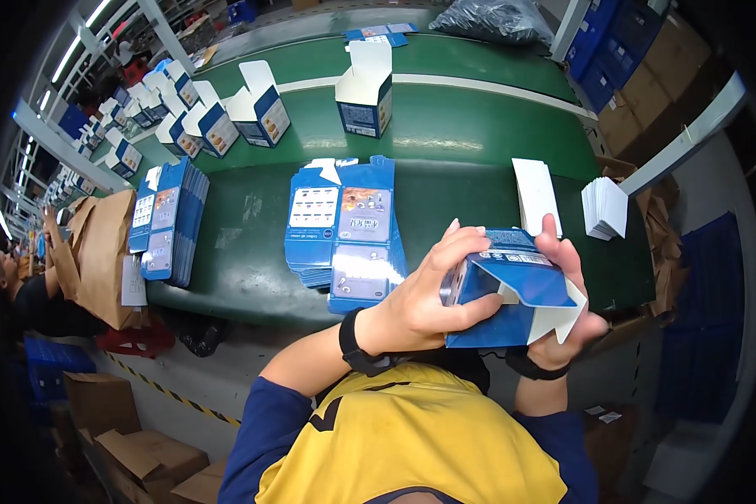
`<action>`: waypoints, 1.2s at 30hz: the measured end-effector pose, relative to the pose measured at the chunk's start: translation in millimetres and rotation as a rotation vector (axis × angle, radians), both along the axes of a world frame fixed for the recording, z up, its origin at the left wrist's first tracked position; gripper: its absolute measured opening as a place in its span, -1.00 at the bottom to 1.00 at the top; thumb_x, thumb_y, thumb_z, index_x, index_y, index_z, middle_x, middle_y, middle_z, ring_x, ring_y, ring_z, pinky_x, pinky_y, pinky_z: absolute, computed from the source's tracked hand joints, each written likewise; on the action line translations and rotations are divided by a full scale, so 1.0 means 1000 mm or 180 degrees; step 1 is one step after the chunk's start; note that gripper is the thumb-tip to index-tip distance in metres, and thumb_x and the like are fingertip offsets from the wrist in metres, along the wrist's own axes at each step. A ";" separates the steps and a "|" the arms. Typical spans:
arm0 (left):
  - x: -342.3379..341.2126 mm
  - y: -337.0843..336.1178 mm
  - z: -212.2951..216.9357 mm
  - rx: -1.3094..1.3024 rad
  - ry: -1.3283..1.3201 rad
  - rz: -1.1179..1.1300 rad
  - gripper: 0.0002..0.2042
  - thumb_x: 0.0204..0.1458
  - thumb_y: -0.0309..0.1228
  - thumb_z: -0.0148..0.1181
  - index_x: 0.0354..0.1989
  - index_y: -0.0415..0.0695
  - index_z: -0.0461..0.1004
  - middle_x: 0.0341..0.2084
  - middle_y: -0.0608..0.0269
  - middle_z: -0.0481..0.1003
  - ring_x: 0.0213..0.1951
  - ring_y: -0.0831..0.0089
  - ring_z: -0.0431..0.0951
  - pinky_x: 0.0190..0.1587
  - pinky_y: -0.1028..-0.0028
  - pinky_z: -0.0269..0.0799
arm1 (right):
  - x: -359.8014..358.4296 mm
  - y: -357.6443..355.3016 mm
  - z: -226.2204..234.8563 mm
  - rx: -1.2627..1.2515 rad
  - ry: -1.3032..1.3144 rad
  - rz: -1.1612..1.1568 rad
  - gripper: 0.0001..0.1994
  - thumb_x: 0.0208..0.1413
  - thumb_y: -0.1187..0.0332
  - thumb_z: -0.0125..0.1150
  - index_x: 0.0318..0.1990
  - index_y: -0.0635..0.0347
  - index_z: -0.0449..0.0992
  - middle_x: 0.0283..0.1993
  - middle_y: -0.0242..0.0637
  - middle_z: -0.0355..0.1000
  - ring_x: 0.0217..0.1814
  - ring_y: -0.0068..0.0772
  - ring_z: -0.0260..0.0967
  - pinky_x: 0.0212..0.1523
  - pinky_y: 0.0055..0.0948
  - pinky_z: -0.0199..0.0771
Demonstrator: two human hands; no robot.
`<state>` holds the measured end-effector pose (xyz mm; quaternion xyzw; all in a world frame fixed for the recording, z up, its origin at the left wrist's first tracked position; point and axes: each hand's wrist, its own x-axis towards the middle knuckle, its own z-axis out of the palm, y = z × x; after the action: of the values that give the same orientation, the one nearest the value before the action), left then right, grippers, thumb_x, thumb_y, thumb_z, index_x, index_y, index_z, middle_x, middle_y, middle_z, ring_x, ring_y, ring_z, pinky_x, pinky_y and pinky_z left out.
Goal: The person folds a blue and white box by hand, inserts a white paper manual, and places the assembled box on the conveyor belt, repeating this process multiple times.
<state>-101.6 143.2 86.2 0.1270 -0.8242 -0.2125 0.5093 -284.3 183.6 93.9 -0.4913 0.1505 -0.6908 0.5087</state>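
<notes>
Close in front of my body, I hold a blue carton [487, 326] between both hands. Its end facing me is unclosed, with a bent blue flap and a white-edged tab on its right side. My left hand [424, 298] grips the carton's left side, one finger pressing at the flap opening. Around the right side is my right hand [569, 323], its palm partly hidden behind the carton. Just beyond my left hand lies a stack of flat blue cartons [344, 227] on the green table [252, 244]. A stack of white card pieces [536, 197] lies beyond my right hand.
Another flat carton stack [176, 218] stands at the table's left, near a brown paper sack [105, 252]. A folded white stack [605, 207] sits at the right. Across the green conveyor [311, 118], an open-topped box [365, 92] and several more stand. A co-worker's arm [52, 239] shows far left.
</notes>
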 end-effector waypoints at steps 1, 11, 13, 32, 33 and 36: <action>0.001 -0.001 0.003 0.0068 -0.0082 -0.0078 -0.56 -0.33 -0.63 0.22 -0.16 0.01 0.49 0.07 -0.13 0.15 0.12 -0.15 0.24 0.17 -0.18 0.08 | -0.005 -0.003 -0.007 -0.0102 0.0580 -0.0298 -0.14 -0.14 0.00 0.32 0.28 0.26 0.12 0.19 0.00 0.24 0.42 -0.15 -0.10 0.34 -0.24 -0.11; -0.004 -0.004 0.012 0.0343 -0.0148 -0.0155 -0.64 -0.33 -0.58 0.30 -0.26 -0.10 0.40 0.04 -0.21 0.21 0.11 -0.16 0.25 0.18 -0.11 0.11 | -0.017 -0.007 -0.003 -0.1296 0.2099 -0.1071 -0.56 -0.08 0.34 0.34 0.03 0.03 0.47 0.07 -0.10 0.33 0.13 -0.02 0.27 0.21 -0.12 0.15; -0.005 -0.006 0.008 0.0265 -0.0113 -0.0235 -0.60 -0.32 -0.55 0.32 -0.22 -0.08 0.38 0.03 -0.21 0.22 0.09 -0.15 0.27 0.18 -0.13 0.09 | -0.023 -0.008 -0.004 -0.1004 0.1994 -0.0858 -0.55 -0.10 0.25 0.36 0.02 0.07 0.49 0.16 -0.07 0.28 0.24 -0.03 0.18 0.21 -0.16 0.17; -0.015 -0.001 -0.003 0.0493 0.0145 -0.0322 -0.31 -0.23 -0.54 0.33 0.14 0.21 0.21 0.02 -0.06 0.25 0.06 -0.01 0.33 0.20 -0.20 -0.01 | -0.020 -0.008 0.035 -0.0466 0.3699 -0.1198 -0.55 -0.15 0.43 0.35 0.00 0.16 0.48 -0.09 -0.15 0.49 -0.09 -0.20 0.47 -0.10 -0.38 0.47; -0.015 -0.002 -0.006 0.0419 0.0187 -0.0407 -0.31 -0.22 -0.51 0.34 0.16 0.14 0.19 0.03 -0.07 0.25 0.08 -0.01 0.33 0.21 -0.16 0.00 | -0.023 -0.008 0.035 -0.0415 0.3578 -0.0987 -0.55 -0.15 0.43 0.34 0.01 0.17 0.48 -0.09 -0.14 0.49 -0.11 -0.20 0.49 -0.13 -0.40 0.49; -0.017 0.000 -0.006 0.0456 0.0122 -0.0395 -0.28 -0.20 -0.44 0.35 0.21 -0.04 0.14 0.07 -0.10 0.24 0.13 -0.01 0.30 0.23 -0.10 0.02 | -0.029 -0.006 0.033 -0.0368 0.3468 -0.0801 -0.55 -0.13 0.42 0.33 0.02 0.19 0.47 -0.10 -0.14 0.49 -0.16 -0.20 0.51 -0.19 -0.43 0.51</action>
<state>-118.3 142.9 79.9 0.1078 -0.8032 -0.3045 0.5005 -312.9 177.1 126.6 -0.7825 0.4108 -0.3997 0.2434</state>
